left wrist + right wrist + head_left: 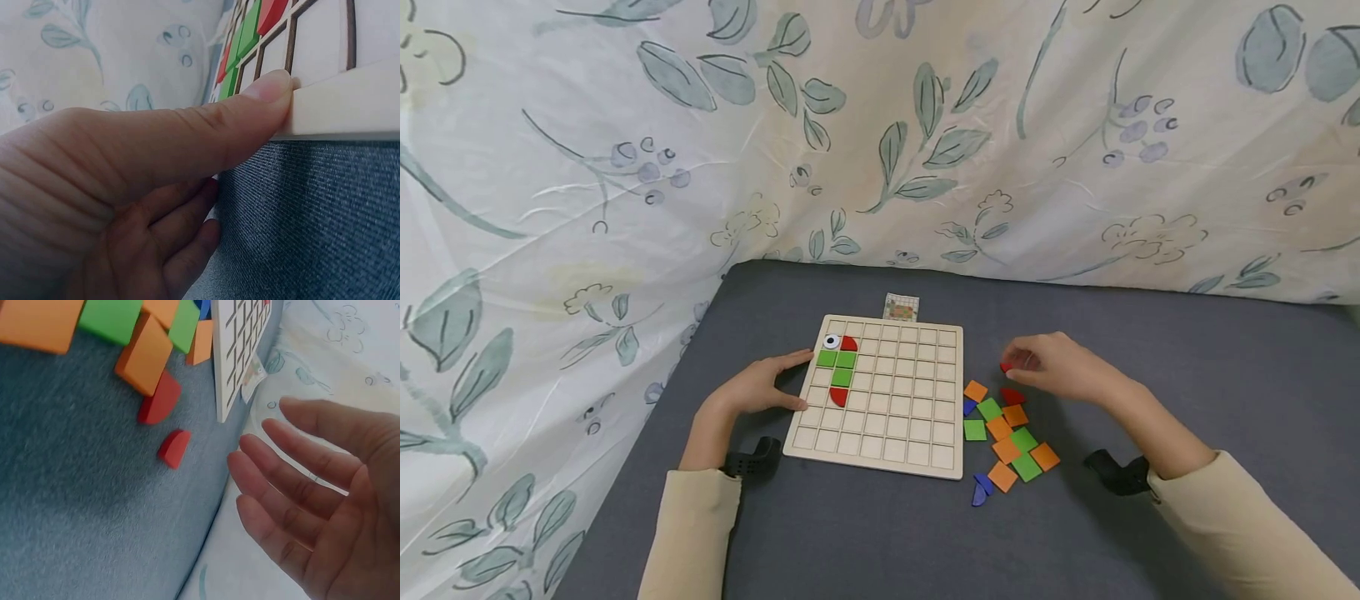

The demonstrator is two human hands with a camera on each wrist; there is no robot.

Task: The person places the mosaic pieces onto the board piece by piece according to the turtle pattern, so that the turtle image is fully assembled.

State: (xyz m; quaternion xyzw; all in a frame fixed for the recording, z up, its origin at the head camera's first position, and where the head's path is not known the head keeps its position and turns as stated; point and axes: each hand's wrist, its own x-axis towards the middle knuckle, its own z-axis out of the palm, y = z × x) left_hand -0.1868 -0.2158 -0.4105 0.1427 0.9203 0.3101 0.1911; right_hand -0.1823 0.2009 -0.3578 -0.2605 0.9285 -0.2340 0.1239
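Note:
A pale wooden grid board (pixel 895 400) lies on the dark cloth. In its left columns sit a white eye piece (pixel 831 342), two red rounded pieces, one near the top (pixel 848 343) and one lower down (pixel 838 397), and three green squares (pixel 842 377). My left hand (pixel 758 387) touches the board's left edge with thumb and forefinger spread; the left wrist view shows the thumb (pixel 250 106) against the rim. Right of the board, my right hand (pixel 1051 362) hovers with fingers loosely bent and nothing held. Below it lies a small red piece (pixel 175 449), apart from the fingers.
Loose orange squares (pixel 1002 477), green squares (pixel 1026 467), blue pieces (pixel 979 493) and another red piece (pixel 1012 396) lie right of the board. A small printed card (pixel 901 307) touches the board's far edge. A leaf-patterned cloth (pixel 925 150) hangs behind the table.

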